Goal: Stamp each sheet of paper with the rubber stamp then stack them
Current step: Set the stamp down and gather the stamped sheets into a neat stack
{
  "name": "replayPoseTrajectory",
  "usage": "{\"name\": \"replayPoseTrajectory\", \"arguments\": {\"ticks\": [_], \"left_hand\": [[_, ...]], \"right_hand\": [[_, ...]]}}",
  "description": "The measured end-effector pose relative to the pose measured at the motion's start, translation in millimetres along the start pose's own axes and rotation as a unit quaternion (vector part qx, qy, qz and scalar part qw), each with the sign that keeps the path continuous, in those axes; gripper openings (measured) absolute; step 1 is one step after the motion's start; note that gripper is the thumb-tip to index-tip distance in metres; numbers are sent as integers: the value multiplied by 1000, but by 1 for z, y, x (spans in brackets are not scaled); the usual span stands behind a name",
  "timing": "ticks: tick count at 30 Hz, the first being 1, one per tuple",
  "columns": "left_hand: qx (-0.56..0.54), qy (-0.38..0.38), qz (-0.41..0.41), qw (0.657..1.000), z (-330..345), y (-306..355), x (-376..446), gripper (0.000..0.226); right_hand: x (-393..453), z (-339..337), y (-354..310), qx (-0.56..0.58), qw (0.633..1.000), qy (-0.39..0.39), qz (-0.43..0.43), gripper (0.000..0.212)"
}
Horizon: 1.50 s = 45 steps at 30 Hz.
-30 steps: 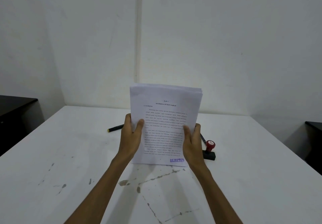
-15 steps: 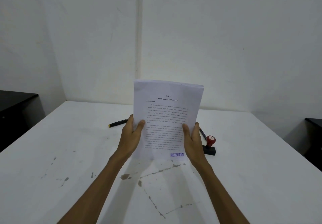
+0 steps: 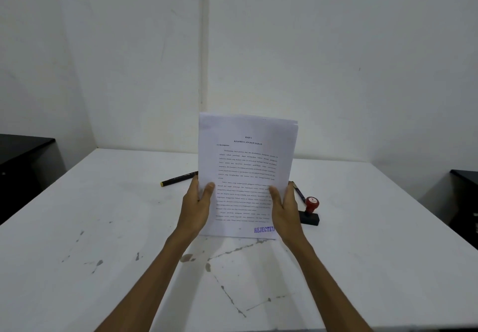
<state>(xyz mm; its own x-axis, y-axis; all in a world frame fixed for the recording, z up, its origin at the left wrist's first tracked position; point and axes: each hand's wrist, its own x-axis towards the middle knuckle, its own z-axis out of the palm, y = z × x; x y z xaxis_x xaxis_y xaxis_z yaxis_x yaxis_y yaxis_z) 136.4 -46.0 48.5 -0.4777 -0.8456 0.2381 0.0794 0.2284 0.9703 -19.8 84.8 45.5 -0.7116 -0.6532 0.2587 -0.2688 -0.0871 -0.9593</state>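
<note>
Stack of sheets (image 3: pixel 245 174) lifted slightly off the desk (image 3: pixel 103 228) since 1.0 s ago, held upright. Left hand (image 3: pixel 198 207) and right hand (image 3: pixel 283 209) grip its side edges. Paper is light and floppy; hold both edges low. Rubber stamp (image 3: pixel 310 211) stands to the right.

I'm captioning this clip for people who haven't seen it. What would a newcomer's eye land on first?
First, the sheaf of papers held upright in mid-frame above the white table, gripped at its sides by the left hand and right hand. Next, the purple REJECTED mark at the top sheet's lower right corner. Then the red-knobbed stamp standing on the table just right of the hands.
</note>
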Motion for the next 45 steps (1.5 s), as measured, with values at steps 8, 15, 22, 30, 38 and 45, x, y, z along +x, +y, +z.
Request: {"name": "replayPoseTrajectory", "arguments": {"ticks": [8,15,22,30,38,45], "left_hand": [[32,-7,-19,999,3,-10,-13,29],[59,-9,-37,998,2,-6,-8,14],[146,-36,-144,978,-10,-22,-7,30],[219,-90,-173,956,-20,-35,-19,26],[301,-121,-161,932,-12,-38,-21,20],[373,-81,-133,915,-4,-42,-27,27]], "right_hand": [[-10,-1,10,16,1000,-2,15,17],[-6,-4,3,4,999,27,39,3],[-8,-9,16,-48,993,-8,111,18],[-17,-15,40,-125,974,-48,183,28],[-22,-28,40,-200,956,-61,204,25],[-20,-31,42,-228,948,-67,211,29]]}}
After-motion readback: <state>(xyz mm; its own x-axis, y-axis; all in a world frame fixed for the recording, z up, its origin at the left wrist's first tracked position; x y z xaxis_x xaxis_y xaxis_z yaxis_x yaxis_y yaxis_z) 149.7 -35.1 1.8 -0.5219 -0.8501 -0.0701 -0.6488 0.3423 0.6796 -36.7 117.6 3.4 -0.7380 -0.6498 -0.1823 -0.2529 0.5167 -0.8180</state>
